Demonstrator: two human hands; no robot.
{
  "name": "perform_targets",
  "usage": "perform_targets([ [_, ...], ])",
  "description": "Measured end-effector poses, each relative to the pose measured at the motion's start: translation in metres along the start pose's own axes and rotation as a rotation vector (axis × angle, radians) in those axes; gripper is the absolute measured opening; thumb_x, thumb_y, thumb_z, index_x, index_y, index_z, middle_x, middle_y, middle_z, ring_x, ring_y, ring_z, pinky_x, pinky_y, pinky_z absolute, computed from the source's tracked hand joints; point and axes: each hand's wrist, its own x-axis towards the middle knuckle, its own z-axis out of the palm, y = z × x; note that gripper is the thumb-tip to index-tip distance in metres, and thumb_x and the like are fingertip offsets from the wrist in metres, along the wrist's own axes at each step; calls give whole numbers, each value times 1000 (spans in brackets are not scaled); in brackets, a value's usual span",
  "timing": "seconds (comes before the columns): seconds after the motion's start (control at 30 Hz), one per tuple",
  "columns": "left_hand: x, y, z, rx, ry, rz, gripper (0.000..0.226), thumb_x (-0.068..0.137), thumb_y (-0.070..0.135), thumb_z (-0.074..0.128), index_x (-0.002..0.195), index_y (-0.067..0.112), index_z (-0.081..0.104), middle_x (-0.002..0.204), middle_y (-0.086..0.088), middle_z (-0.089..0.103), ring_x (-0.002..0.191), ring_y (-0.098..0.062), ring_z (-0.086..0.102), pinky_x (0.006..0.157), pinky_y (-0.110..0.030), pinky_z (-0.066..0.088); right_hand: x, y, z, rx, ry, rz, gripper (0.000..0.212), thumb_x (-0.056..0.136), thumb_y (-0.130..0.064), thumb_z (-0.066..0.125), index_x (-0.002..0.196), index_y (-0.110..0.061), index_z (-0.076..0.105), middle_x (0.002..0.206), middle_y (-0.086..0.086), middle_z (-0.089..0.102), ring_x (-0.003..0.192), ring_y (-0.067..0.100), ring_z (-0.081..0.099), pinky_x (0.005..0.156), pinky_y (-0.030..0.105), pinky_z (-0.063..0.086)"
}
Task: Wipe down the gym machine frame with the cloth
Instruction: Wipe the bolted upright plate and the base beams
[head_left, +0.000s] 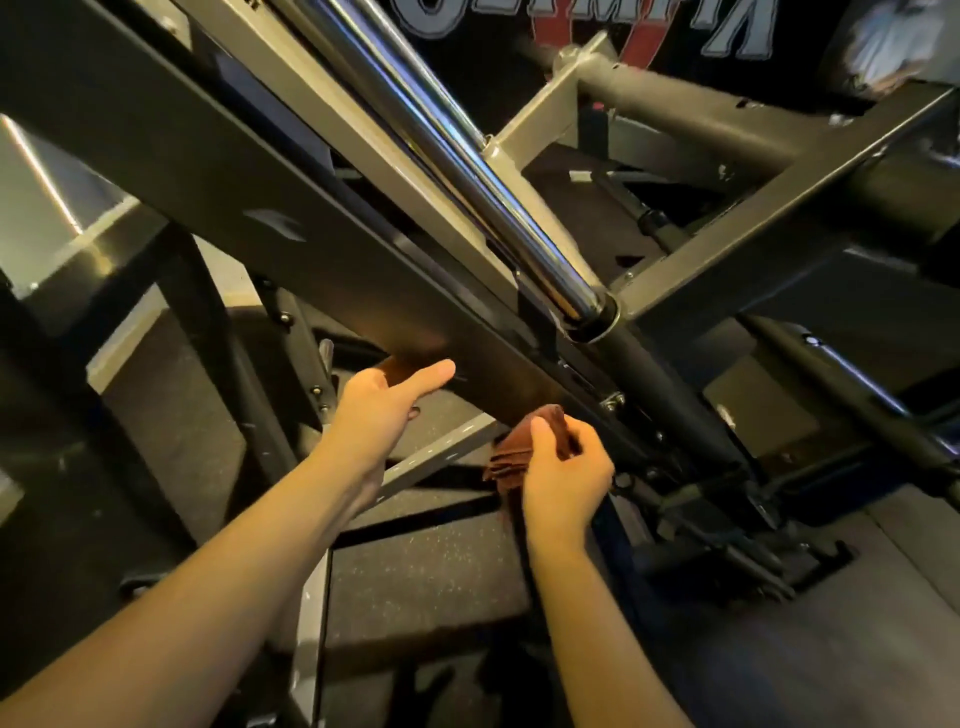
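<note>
The machine's wide dark frame beam (249, 197) runs diagonally from the upper left down to the lower right. My right hand (566, 483) is closed on a folded reddish-brown cloth (511, 457), which is pressed against the beam's lower edge. Further up the beam, my left hand (379, 410) clasps that same edge. Its thumb lies on the beam's face and its fingers are hidden behind the beam. A chrome guide rod (441, 145) runs alongside the beam, just above it.
A grey cross member (779, 208) crosses the beam at the rod's lower end. A thinner grey bar (441, 457) passes below my hands. Dark linkage and bolts (727, 535) crowd the lower right. Speckled rubber flooring (426, 571) lies beneath.
</note>
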Motion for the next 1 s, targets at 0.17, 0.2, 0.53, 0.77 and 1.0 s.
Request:
perform_targets([
  [0.17, -26, 35, -4, 18, 151, 14, 18, 90, 34, 77, 103, 36, 64, 95, 14, 70, 90, -1, 63, 93, -26, 47, 20, -20, -20, 47, 110, 320, 23, 92, -21, 74, 113, -13, 71, 110, 1, 71, 100, 17, 69, 95, 41, 58],
  [0.2, -29, 39, -6, 40, 161, 18, 13, 90, 33, 77, 100, 31, 68, 92, 10, 73, 89, -4, 66, 93, -26, 49, 16, -27, -12, 78, 111, 355, 23, 92, -20, 74, 113, -11, 72, 109, 3, 72, 99, 18, 70, 94, 42, 59],
  [0.53, -49, 65, -73, 873, 126, 475, 43, 91, 33, 75, 132, 26, 65, 113, 12, 68, 101, -3, 61, 99, -35, 54, -38, -60, 34, 144, -58, 326, 8, 95, -19, 70, 101, -25, 68, 97, -7, 70, 88, 8, 67, 73, 23, 53],
  [0.77, -21, 112, -111, 1381, 113, 1303, 61, 82, 34, 79, 136, 11, 61, 143, -12, 58, 135, -33, 49, 114, -53, 29, -44, -69, 58, 217, 176, 372, 11, 96, -21, 70, 104, -14, 71, 93, 0, 71, 84, 13, 69, 68, 25, 53],
  [1.0, 2, 132, -126, 1667, 148, 1379, 94, 76, 41, 85, 152, 6, 42, 154, -19, 44, 149, -39, 31, 126, -58, 6, -67, -81, 59, 71, -4, 226, 3, 96, -26, 69, 98, -24, 70, 93, -7, 70, 87, 8, 66, 69, 19, 48],
])
